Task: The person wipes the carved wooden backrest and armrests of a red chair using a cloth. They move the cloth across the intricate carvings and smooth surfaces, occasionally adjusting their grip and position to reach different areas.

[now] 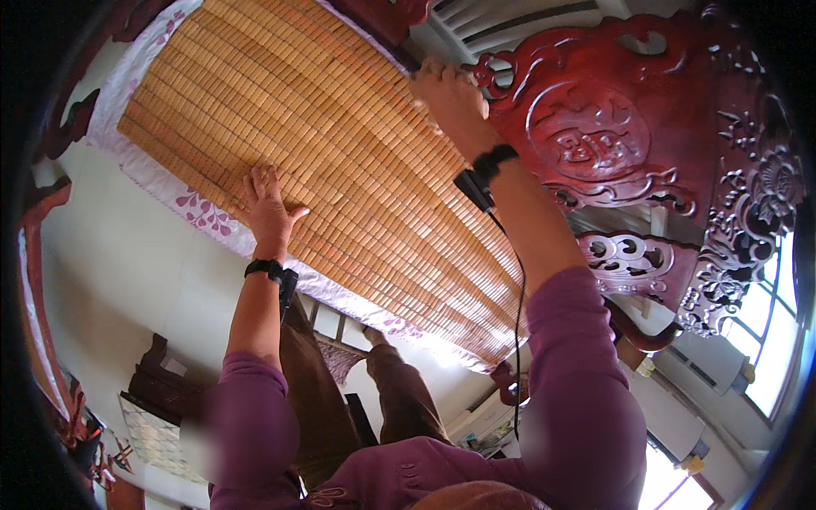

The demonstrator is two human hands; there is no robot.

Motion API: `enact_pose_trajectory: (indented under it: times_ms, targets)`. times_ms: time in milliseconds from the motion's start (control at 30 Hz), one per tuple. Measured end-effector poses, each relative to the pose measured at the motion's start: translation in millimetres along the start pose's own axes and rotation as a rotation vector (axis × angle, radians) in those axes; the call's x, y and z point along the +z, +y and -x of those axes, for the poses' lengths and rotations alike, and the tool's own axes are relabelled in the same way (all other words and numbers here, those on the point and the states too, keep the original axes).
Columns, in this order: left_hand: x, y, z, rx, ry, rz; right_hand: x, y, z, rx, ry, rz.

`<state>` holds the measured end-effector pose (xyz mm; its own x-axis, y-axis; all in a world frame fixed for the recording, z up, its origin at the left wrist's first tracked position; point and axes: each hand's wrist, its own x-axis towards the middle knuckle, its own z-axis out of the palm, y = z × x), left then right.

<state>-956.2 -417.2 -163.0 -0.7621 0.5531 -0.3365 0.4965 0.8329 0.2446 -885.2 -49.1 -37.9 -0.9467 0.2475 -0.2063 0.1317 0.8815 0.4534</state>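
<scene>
A bamboo-tile seat mat [306, 127] lies along a carved red wooden bench. Beneath it, a pale cloth pad with a pink leaf print [207, 213] shows as a border. My left hand [271, 207] rests flat on the mat by its near edge, fingers spread and holding nothing. At the mat's far edge, beside the carved wooden backrest [586, 127], is my right hand [449, 92]. Its fingers are bent and somewhat blurred, so whether they grip the edge is unclear. Each wrist wears a black strap with a small device.
Openwork carving [628, 261] continues down the bench's right end. A black cable [519, 319] hangs from my right wrist device. Beyond the mat's near side is the pale floor [159, 255], with a dark wooden piece of furniture [166, 382] at lower left. Bright windows [768, 325] stand at right.
</scene>
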Motion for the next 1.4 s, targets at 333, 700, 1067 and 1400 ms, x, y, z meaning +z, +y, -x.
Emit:
enact_pose_trajectory:
  times_ms: [333, 700, 1067, 1400]
  targets:
    - [8.5, -4.7, -1.7, 0.061, 0.095, 0.155, -65.6, 197.6, 133.5, 0.163, 0.336, 0.322]
    - [2.7, -0.9, -2.5, 0.066, 0.063, 0.032, 46.1, 81.4, 118.5, 0.213, 0.369, 0.105]
    - [8.3, -4.7, -6.6, 0.025, -0.017, -0.079, -6.9, 166.3, 221.1, 0.495, 0.262, 0.082]
    - [12.5, -9.2, -1.6, 0.038, 0.081, 0.0, -74.7, 180.8, 253.0, 0.573, 0.406, -0.224]
